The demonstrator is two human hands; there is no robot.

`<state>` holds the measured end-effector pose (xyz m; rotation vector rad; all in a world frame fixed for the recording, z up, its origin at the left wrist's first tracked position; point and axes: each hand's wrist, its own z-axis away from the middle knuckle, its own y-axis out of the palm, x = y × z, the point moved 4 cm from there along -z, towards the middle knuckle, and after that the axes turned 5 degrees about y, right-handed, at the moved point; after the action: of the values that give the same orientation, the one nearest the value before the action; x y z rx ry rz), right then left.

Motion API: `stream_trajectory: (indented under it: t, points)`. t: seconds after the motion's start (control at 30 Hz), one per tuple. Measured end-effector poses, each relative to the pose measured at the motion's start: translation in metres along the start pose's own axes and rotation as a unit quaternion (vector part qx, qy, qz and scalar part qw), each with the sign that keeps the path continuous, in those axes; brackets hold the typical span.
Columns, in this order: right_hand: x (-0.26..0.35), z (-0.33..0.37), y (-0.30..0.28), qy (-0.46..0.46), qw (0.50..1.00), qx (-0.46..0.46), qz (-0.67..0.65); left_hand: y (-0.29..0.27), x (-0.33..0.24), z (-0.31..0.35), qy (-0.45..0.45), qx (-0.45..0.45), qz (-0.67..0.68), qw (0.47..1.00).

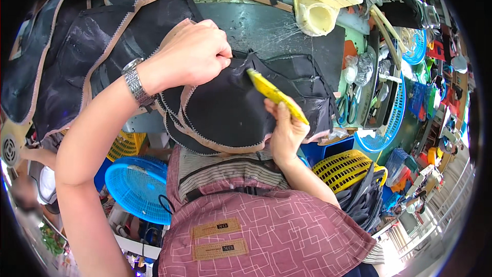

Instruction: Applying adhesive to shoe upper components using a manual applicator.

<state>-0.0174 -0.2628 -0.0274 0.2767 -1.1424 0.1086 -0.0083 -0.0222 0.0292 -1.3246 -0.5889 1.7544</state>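
A black panel (220,107) with a beige zigzag-stitched edge lies before me on more pieces like it. My left hand (197,51), a metal watch (135,83) on its wrist, is closed at the panel's upper edge; its fingertips are mostly hidden. Between the thumb and fingers of my right hand (288,132) is a flat yellow tool (277,95), dark-spotted and worn. It slants up and left, its tip over the panel's right part. Creased black pieces (307,79) lie right of the tip.
A pale yellow container (318,13) trailing glue-like strands stands at the back. More trimmed black pieces (77,41) spread over the left. To the right are teal-handled scissors (348,106) and a blue basket (392,123). A blue basket (136,187) and a yellow basket (346,169) sit below the table.
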Motion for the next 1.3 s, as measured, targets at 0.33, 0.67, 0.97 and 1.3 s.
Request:
stream_trajectory:
  t: [0.33, 0.67, 0.97, 1.3]
  points:
    - [0.013, 0.004, 0.071, -0.262, 0.877, 0.306, 0.261, 0.007, 0.019, -0.006, 0.047, -0.061, 0.022, 0.997]
    - [0.045, -0.048, 0.017, -0.017, 0.745, 0.532, 0.401, 0.01, 0.003, 0.002, 0.093, -0.033, -0.025, 0.995]
    - [0.123, -0.195, -0.044, -0.182, 0.922, 0.045, 0.34, -0.007, 0.004, 0.036, 0.131, -0.175, -0.014, 0.976]
    - [0.06, -0.187, -0.045, 0.23, 0.965, 0.13, -0.011, 0.007, 0.024, 0.017, 0.103, -0.185, 0.013, 0.977]
